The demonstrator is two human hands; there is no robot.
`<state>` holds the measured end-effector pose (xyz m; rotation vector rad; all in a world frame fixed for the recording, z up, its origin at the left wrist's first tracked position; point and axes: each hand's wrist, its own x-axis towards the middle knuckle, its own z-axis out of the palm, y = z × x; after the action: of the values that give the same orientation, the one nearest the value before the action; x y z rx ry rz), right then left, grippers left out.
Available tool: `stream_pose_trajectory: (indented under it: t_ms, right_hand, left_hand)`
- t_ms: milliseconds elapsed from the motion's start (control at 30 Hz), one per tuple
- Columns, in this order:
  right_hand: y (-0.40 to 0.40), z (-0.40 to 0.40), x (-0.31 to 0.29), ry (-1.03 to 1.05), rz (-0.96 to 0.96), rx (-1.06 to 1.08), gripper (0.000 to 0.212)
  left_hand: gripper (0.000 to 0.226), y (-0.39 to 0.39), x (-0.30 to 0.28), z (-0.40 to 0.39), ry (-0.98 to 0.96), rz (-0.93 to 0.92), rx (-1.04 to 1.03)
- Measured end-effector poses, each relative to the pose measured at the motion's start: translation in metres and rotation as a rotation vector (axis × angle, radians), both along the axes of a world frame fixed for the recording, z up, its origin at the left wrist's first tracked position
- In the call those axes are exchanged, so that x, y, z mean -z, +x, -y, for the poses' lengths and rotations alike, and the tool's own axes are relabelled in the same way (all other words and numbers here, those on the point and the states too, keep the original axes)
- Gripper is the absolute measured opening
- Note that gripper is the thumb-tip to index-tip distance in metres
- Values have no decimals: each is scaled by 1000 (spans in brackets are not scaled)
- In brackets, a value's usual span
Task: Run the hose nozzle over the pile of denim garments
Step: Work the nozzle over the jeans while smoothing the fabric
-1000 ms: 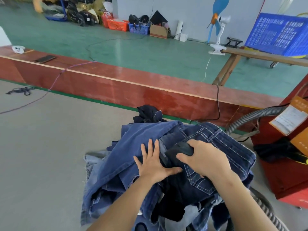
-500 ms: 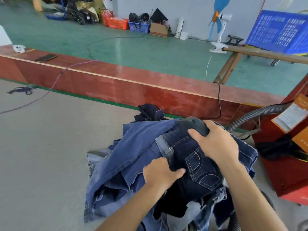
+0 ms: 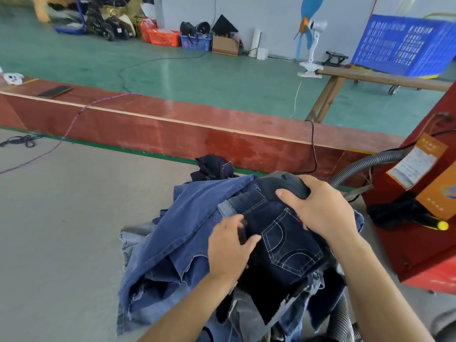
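So you've slid the nozzle (image 3: 283, 186) from the middle of the denim pile (image 3: 187, 233) up to its far edge over the last second, and your right hand (image 3: 320, 211) is wrapped over the top of it, fingers curled round the black head and pressing it down onto the dark jeans (image 3: 288, 240) with the stitched back pocket. Your left hand (image 3: 229, 250) has pulled back toward you too; a second ago it was spread flat right next to the nozzle, now it's resting on the fabric lower down with the thumb out and fingers loosely bent, not clearly pinching anything, more like pinning the cloth so it doesn't bunch. The grey ribbed hose (image 3: 365, 164) loops off to the red machine (image 3: 404, 248) on your right, and another stretch of it shows by your right forearm at the bottom. To me that stroke looks done: the nozzle has nowhere further to go except off onto that small dark garment (image 3: 212, 166) behind the pile. The lighter blue pieces on the left still look untouched, so I'd guess that's the next pass.
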<state>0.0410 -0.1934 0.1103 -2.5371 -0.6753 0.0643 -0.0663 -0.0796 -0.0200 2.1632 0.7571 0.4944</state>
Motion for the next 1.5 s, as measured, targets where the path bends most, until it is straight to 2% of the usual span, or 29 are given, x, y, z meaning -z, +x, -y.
stream_pose_trajectory:
  t_ms: [67,100,133,167,233,267,333,433,500,600,700,767,900,1033,1300,1500]
  right_hand:
    - [-1,2,-1,-27,9,-15,31]
    - [-1,3,-1,-39,9,-25,31]
    - [-1,4,-2,-47,4,-37,31]
    - [-2,5,-2,-52,-6,-49,31]
    - [-2,6,0,-62,-20,-72,31]
    - [-2,7,0,-70,-18,-79,31]
    - [-2,6,1,-85,-6,-84,31]
    - [-2,6,0,-95,-4,-90,31]
    - [-2,6,-1,-89,-4,-91,31]
    - [0,7,-1,-78,1,-94,32]
    - [-1,7,-1,-90,-18,-107,31]
    - [-3,6,1,-106,-35,-127,30]
    - [-18,7,12,-226,16,-166,33]
    - [-38,11,26,-349,63,-209,39]
    - [-53,-3,44,-482,156,-241,36]
    - [-53,-28,61,-469,226,-218,35]
  left_hand:
    - [76,-3,11,-5,47,-79,31]
    - [81,-4,15,-6,18,-90,69]
    - [76,-3,20,-7,-76,-32,82]
    - [61,-5,19,-7,-238,86,39]
    - [31,-6,19,-13,-468,301,-130]
    - [25,-7,18,-18,-437,318,-172]
    - [23,-8,19,-28,-213,216,-116]
    - [54,-9,20,-28,34,64,56]
    - [75,-10,21,-21,249,-21,42]
    - [84,-5,24,-16,469,-81,68]
    - [108,4,33,-19,313,-284,224]
    - [120,10,38,-23,205,-366,249]
    - [127,14,36,-29,124,-441,229]
    - [130,12,39,-27,91,-413,212]
    - [136,9,43,-23,39,-368,164]
    - [131,12,47,-21,26,-316,115]
